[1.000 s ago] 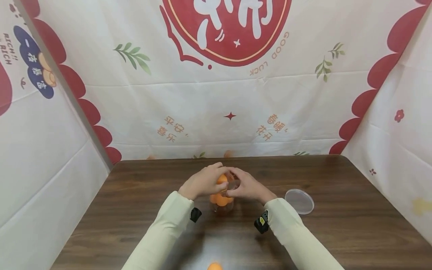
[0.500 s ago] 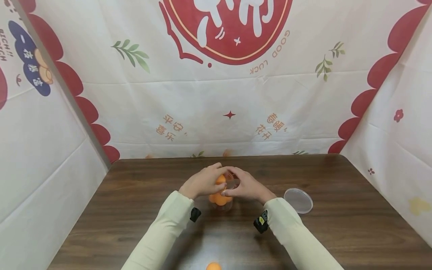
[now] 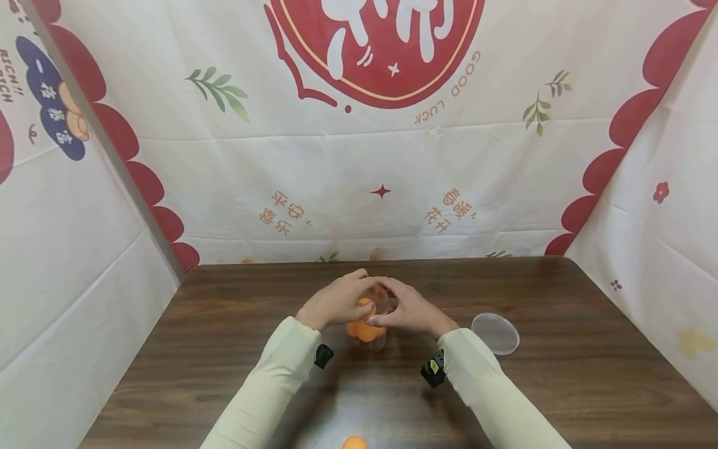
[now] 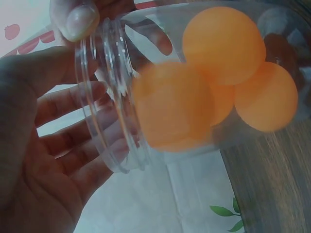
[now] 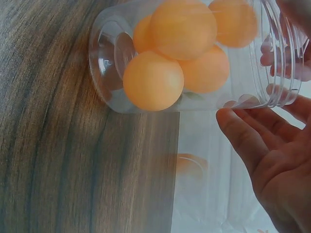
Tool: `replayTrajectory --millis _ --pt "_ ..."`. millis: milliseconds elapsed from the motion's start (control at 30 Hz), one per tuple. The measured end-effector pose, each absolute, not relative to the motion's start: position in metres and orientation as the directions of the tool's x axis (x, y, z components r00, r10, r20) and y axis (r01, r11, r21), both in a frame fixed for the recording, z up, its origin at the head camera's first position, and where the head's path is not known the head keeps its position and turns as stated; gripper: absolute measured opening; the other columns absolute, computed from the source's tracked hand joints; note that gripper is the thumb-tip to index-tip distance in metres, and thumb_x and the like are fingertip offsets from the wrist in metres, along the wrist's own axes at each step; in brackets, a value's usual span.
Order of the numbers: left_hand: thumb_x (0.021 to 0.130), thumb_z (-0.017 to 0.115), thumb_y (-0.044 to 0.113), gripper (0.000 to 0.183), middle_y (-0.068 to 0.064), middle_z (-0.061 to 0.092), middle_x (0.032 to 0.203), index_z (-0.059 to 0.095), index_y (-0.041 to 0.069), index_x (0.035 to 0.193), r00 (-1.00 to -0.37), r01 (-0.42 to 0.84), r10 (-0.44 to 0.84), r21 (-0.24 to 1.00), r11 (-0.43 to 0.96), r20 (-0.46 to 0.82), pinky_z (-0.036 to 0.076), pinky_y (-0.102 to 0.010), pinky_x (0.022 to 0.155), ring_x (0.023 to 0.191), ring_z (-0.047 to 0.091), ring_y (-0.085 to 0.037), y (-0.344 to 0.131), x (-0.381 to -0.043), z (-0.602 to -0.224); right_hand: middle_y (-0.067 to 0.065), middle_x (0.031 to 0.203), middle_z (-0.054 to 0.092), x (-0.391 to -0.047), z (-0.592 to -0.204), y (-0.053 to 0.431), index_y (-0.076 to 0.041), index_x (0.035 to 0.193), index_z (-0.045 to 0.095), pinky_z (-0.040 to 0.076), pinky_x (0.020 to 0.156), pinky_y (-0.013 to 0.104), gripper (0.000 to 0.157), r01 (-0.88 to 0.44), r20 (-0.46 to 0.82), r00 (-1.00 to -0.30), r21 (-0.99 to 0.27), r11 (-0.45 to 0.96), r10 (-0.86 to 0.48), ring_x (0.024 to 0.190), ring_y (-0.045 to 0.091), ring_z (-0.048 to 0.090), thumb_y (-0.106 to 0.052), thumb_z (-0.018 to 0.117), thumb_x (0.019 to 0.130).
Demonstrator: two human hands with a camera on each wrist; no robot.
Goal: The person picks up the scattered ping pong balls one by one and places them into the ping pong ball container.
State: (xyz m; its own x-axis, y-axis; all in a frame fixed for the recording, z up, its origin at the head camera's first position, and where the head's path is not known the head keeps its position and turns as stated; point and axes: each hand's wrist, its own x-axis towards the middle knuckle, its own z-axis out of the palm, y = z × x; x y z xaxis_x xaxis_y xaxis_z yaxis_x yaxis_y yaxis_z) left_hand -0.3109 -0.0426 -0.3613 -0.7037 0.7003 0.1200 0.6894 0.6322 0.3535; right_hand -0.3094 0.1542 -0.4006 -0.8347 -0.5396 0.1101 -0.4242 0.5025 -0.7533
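A clear plastic jar (image 3: pixel 373 346) stands upright on the table, between my two hands. Several orange ping-pong balls (image 5: pixel 153 80) lie inside it. One more ball (image 4: pixel 172 107), blurred, is higher up, just below the threaded neck in the left wrist view. My left hand (image 3: pixel 336 302) curls round the jar's mouth, thumb on the near side. From the other side my right hand (image 3: pixel 412 308) holds the jar near its rim, fingers and thumb bent about it. The hands' far fingers are partly hidden behind the jar.
A clear round lid (image 3: pixel 496 333) lies on the wooden table (image 3: pixel 224 362) to the right of the jar. One loose orange ball (image 3: pixel 355 443) is at the near edge of the head view. Printed white cloth (image 3: pixel 336 168) hangs behind and at both sides.
The uppermost ball has dropped from near the jar's mouth to lower inside it. Both hands stay around the jar almost unmoved.
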Motion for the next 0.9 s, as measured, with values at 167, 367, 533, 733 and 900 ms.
replayTrajectory --millis 167,367,533,733,900 --pt "0.089 0.062 0.012 0.032 -0.010 0.056 0.099 0.061 0.006 0.120 -0.693 0.699 0.711 0.354 0.622 0.119 0.044 -0.023 0.064 0.070 0.050 -0.012 -0.044 -0.310 -0.361 0.010 0.133 0.052 -0.309 -0.402 0.154 -0.013 0.143 0.039 0.052 0.078 0.027 0.073 -0.421 0.104 -0.834 -0.755 0.503 -0.542 0.103 0.021 0.060 -0.031 0.074 0.081" --pt "0.090 0.063 0.013 0.025 -0.006 0.058 0.103 0.063 0.005 0.114 -0.702 0.688 0.699 0.377 0.620 0.133 0.049 -0.025 0.073 0.080 0.056 -0.014 -0.046 -0.310 -0.359 0.012 0.133 0.052 -0.308 -0.400 0.152 -0.012 0.143 0.039 0.053 0.079 0.028 0.075 -0.438 0.117 -0.829 -0.744 0.504 -0.547 0.104 0.022 0.060 -0.031 0.075 0.080" --pt "0.090 0.062 0.011 0.023 -0.011 0.058 0.107 0.063 0.003 0.111 -0.688 0.698 0.711 0.399 0.595 0.144 0.050 -0.030 0.077 0.087 0.060 -0.022 -0.049 -0.309 -0.357 0.011 0.131 0.053 -0.309 -0.400 0.153 -0.011 0.142 0.040 0.053 0.077 0.027 0.074 -0.445 0.121 -0.827 -0.738 0.507 -0.549 0.096 0.019 0.062 -0.031 0.075 0.080" --pt "0.091 0.062 0.013 0.025 -0.009 0.057 0.107 0.063 0.003 0.114 -0.684 0.708 0.712 0.376 0.597 0.157 0.050 -0.031 0.077 0.086 0.059 -0.020 -0.055 -0.305 -0.351 0.009 0.132 0.052 -0.312 -0.402 0.153 -0.013 0.141 0.041 0.053 0.075 0.026 0.072 -0.446 0.122 -0.828 -0.734 0.512 -0.548 0.084 0.013 0.063 -0.030 0.075 0.080" --pt "0.091 0.063 0.015 0.028 -0.009 0.057 0.108 0.061 0.003 0.116 -0.708 0.689 0.695 0.342 0.639 0.126 0.050 -0.029 0.073 0.079 0.056 -0.016 -0.062 -0.299 -0.345 0.010 0.133 0.053 -0.313 -0.403 0.152 -0.013 0.139 0.043 0.052 0.076 0.029 0.073 -0.435 0.119 -0.842 -0.726 0.533 -0.526 0.089 0.021 0.060 -0.031 0.077 0.078"
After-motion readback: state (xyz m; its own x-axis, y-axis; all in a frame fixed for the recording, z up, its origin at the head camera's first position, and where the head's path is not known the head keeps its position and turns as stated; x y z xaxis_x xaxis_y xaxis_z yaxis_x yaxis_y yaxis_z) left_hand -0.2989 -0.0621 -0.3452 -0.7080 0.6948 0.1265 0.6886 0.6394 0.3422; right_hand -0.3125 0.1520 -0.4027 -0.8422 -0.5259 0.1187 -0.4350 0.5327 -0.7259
